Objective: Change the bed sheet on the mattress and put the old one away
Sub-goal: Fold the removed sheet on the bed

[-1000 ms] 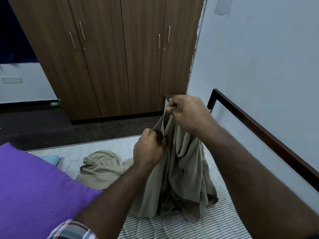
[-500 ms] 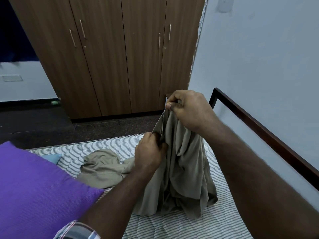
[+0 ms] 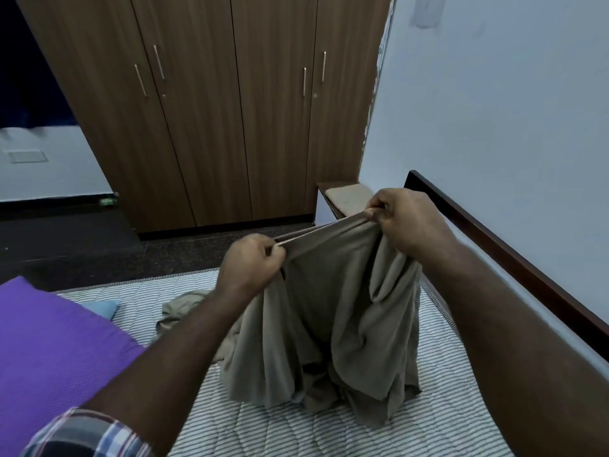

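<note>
1. Plaid sleeve cuff (image 3: pixel 85 435) is showing at 7 o'clock, on the left arm
2. Purple pillow (image 3: pixel 56 351) is lying at 9 o'clock on the striped mattress (image 3: pixel 438 420), a small blue item (image 3: pixel 104 307) peeking out just past its far edge
3. Olive-grey bed sheet (image 3: pixel 329 324) is sitting at frame centre: upper edge raised off the mattress, lower folds bunching on the stripes, a loose tail (image 3: pixel 184 308) trailing toward 9 o'clock behind the left forearm
4. Left hand (image 3: pixel 250 265) is curling tight around the sheet's top hem, knuckles up, at roughly 11 o'clock of the bundle
5. Right hand (image 3: pixel 408 222) is pinching the same hem higher up at 1 o'clock, thumb against fingers; hem is running taut between the two hands, sloping up toward the right one
6. Dark wooden bed rail (image 3: pixel 514 258) is running along the mattress from 1 to 4 o'clock, against the pale wall (image 3: pixel 510 110)
7. Small ledge with a beige pad (image 3: pixel 346 196) is sitting beyond the right hand at 12 o'clock
8. Brown four-door wardrobe (image 3: pixel 211 110) is standing farthest back at 11–12 o'clock, dark floor (image 3: pixel 82 249) in front of it
</note>
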